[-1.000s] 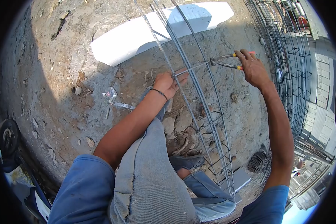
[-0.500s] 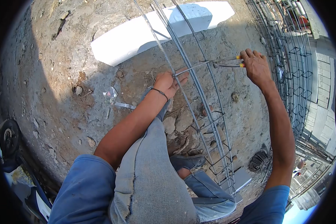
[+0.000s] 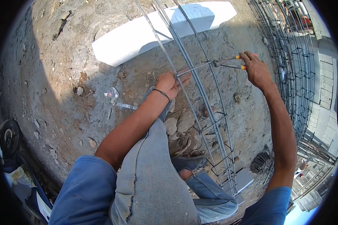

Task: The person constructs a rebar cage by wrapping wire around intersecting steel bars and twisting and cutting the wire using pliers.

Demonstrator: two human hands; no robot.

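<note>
A long cage of steel rebar [image 3: 202,93] with stirrups runs from the top of the view down toward my shoe. My left hand [image 3: 168,85] grips its left bar where a stirrup [image 3: 191,69] crosses; the fingers reach under the cage. In my right hand [image 3: 257,71] is a pair of pincers [image 3: 227,63] with red and yellow handle ends. The jaws meet the right bar at the other end of that stirrup. Whether they bite on wire there is too small to tell.
A white foam-like block [image 3: 139,39] lies under the cage's far end. More rebar cages [image 3: 296,71] are stacked at the right. A bundle of dark wire pieces [image 3: 260,162] sits near my right elbow. Stones and plastic scraps [image 3: 112,95] litter the dirt ground.
The pincers' handles stand wider apart than before, and my right hand has shifted slightly with them. My left hand stays in place on the cage.
</note>
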